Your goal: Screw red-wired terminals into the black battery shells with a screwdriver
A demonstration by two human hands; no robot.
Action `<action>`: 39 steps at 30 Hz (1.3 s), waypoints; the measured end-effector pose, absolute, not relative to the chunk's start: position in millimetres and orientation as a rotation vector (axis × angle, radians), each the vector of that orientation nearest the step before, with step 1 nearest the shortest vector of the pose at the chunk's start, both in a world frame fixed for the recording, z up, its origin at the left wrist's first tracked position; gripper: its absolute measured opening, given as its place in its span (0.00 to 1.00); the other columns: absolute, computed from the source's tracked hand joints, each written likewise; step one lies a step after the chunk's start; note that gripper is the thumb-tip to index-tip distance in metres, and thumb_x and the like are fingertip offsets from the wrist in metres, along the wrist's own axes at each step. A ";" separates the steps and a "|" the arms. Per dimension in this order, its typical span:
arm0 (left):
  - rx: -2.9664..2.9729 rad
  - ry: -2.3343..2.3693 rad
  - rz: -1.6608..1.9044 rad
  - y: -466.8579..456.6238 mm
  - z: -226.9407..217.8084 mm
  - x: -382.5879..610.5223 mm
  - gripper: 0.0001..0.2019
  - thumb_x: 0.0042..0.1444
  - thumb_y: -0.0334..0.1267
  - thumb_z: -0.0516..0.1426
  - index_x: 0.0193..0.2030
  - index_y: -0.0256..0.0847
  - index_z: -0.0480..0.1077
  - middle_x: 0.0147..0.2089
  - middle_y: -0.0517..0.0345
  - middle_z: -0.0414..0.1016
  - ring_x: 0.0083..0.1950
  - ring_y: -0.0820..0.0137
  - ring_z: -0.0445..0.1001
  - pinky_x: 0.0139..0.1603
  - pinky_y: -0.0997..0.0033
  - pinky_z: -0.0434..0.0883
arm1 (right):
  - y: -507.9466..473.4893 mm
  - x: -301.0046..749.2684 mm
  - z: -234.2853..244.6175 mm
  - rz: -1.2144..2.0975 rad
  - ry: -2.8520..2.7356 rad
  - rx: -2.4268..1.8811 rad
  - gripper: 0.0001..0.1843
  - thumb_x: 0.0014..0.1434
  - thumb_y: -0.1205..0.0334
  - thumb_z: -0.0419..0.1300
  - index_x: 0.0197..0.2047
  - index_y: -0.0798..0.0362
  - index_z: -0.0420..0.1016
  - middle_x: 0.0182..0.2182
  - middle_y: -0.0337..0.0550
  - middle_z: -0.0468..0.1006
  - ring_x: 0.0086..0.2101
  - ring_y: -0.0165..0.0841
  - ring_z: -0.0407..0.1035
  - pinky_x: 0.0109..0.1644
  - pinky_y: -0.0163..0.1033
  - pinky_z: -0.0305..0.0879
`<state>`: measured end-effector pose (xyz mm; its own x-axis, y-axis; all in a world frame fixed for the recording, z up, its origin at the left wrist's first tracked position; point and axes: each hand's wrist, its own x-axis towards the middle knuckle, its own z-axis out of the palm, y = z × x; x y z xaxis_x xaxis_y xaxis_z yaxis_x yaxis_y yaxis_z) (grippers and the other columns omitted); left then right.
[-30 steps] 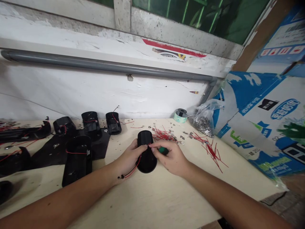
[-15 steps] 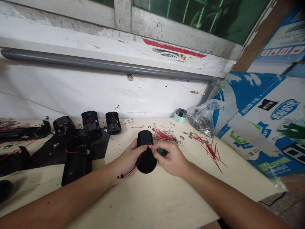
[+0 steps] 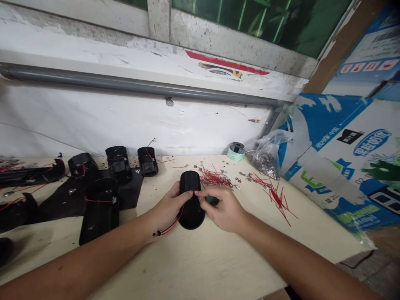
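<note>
A black, trough-shaped plastic casing stands out in front of me over the table. My left hand grips its left side, thumb laid over the inside. From under that hand a red and black wire lead trails toward the wrist, ending in a small black tip. With thumb and forefinger, my right hand pinches a bit of red wire at the casing's right edge, close to my left thumb. A green object, mostly hidden, is tucked in the right palm.
Similar black casings with wires stand at the left, some on a black sheet. Loose red wires and small metal tabs lie behind my hands; more red wires lie right. Beyond are a tape roll, a bag of metal parts and a carton.
The view has shifted very slightly. Both hands keep the same hold, and the casing's near end sits a touch lower in the picture.
</note>
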<state>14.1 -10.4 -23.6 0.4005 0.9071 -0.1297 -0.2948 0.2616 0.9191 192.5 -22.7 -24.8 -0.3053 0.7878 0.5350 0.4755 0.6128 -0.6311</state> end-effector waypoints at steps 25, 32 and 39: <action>0.915 0.756 0.967 -9.3 -19.9 15.6 0.18 0.51 0.37 0.63 0.49 0.39 0.70 0.49 0.49 0.76 0.52 0.56 0.74 0.50 0.58 0.69 | -19.9 193.0 -30.9 0.526 -1.890 -0.926 0.10 0.61 0.68 0.59 0.43 0.51 0.80 0.34 0.43 0.82 0.33 0.34 0.76 0.37 0.37 0.73; 0.955 0.751 0.939 -9.3 -20.4 13.7 0.19 0.51 0.39 0.64 0.51 0.40 0.70 0.51 0.49 0.75 0.53 0.56 0.73 0.49 0.59 0.69 | -20.0 193.5 -30.6 0.506 -1.906 -0.955 0.10 0.61 0.68 0.59 0.42 0.51 0.81 0.34 0.43 0.83 0.34 0.36 0.77 0.38 0.38 0.74; 0.930 0.728 0.934 -9.1 -21.8 15.1 0.19 0.52 0.38 0.63 0.51 0.40 0.70 0.47 0.49 0.77 0.46 0.59 0.75 0.47 0.59 0.69 | -20.9 193.2 -29.3 0.496 -1.912 -0.935 0.10 0.61 0.69 0.58 0.42 0.53 0.80 0.33 0.42 0.82 0.32 0.33 0.75 0.37 0.37 0.71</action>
<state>15.1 -9.1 -21.8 0.4216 0.8982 -0.1245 -0.3399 0.2839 0.8966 193.2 -20.9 -29.3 -0.2880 0.7758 0.5614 0.4046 0.6299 -0.6629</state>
